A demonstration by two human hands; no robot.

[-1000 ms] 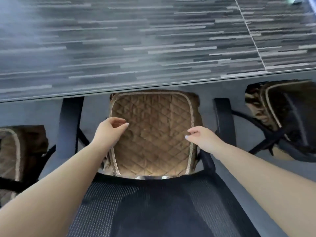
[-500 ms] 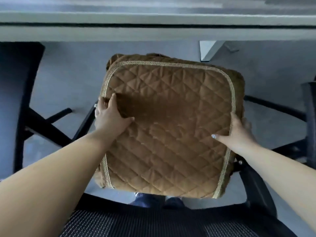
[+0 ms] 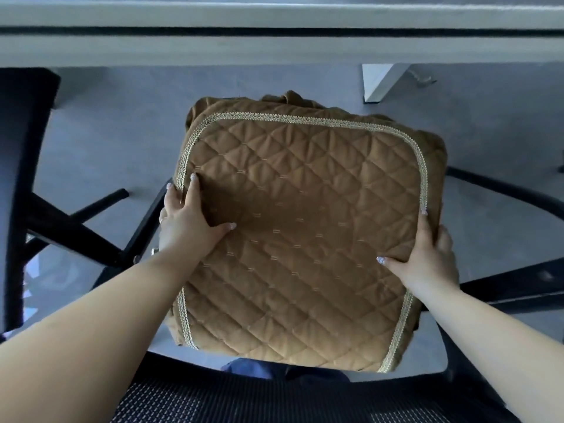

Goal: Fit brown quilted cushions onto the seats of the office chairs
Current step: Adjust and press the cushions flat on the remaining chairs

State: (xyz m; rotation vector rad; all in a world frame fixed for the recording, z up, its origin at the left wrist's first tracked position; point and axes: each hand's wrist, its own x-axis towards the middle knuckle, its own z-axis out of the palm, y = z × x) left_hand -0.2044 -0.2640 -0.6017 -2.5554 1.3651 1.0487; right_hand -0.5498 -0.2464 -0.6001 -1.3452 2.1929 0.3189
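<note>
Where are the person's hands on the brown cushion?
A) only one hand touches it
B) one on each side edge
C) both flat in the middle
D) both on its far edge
B: the left hand grips the left side of the quilted cushion and the right hand grips its right side, thumbs on top.

The brown quilted cushion hides the chair seat under it completely. The outer fingers of the left hand go around the cushion's edge and are not visible; the same for most fingers of the right hand. Both forearms are cut by the lower edge. Below the hands, the mesh backrest is only partly visible.
</note>
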